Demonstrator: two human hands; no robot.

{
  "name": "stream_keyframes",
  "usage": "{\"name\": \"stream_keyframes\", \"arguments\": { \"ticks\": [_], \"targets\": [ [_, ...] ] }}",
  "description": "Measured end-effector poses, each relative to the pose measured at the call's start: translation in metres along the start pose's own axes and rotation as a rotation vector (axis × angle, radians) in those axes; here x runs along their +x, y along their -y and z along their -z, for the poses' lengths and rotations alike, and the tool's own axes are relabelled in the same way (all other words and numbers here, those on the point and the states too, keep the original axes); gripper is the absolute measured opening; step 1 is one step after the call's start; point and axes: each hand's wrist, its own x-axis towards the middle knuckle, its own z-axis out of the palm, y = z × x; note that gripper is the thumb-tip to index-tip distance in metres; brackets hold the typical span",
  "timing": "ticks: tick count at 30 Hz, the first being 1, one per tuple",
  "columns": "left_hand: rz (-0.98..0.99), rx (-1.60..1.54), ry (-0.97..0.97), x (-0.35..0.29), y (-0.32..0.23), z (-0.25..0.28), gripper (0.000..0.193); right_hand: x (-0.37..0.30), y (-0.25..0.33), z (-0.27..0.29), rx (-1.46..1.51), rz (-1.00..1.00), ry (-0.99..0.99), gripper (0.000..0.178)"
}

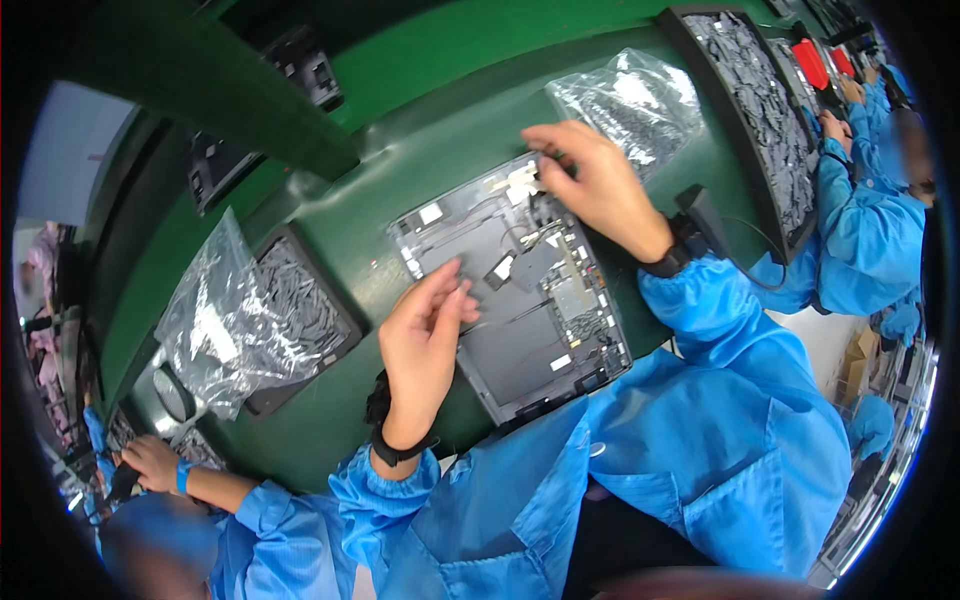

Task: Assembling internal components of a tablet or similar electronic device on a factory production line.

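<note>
An opened laptop base (510, 358), dark grey with circuit boards and thin cables along its right side, lies tilted on the green bench before me. My left hand (425, 335) hovers over its left part, thumb and fingertips brought together; whatever they may pinch is too small to make out. At the far right corner of the base is my right hand (600, 185), fingers curved and thumb apart from the index finger, with nothing visible between them. A small black part with a white label (499, 270) rests inside the base between my hands.
Left of the base, a clear plastic bag (215, 320) partly covers a black tray (345, 325) of small dark parts. Another clear bag (640, 105) lies at the far right, beside a long tray (707, 75) of grey parts. Co-workers in blue sit on both sides.
</note>
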Motion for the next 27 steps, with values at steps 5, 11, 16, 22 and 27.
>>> {"name": "stream_keyframes", "arguments": {
  "ticks": [5, 11, 16, 22, 27],
  "targets": [
    [-0.007, -0.148, 0.039, 0.006, -0.013, -0.007, 0.036, -0.017, 0.04, 0.013, 0.294, 0.059, 0.153, 0.016],
    [-0.042, -0.199, 0.07, 0.014, -0.03, -0.021, 0.042, -0.032, 0.054, 0.001, 0.613, -0.18, 0.34, 0.015],
    [-0.106, -0.229, 0.074, 0.024, -0.036, -0.036, 0.044, -0.036, 0.044, -0.008, 0.986, -0.182, 0.237, 0.015],
    [-0.232, 0.432, -0.031, 0.061, -0.038, -0.027, 0.013, 0.003, 0.003, 0.018, 0.883, -0.174, 0.122, 0.017],
    [-0.638, 0.888, -0.087, 0.095, -0.032, -0.026, 0.018, 0.019, -0.006, 0.027, 0.111, 0.163, 0.078, 0.014]
  ]
}}
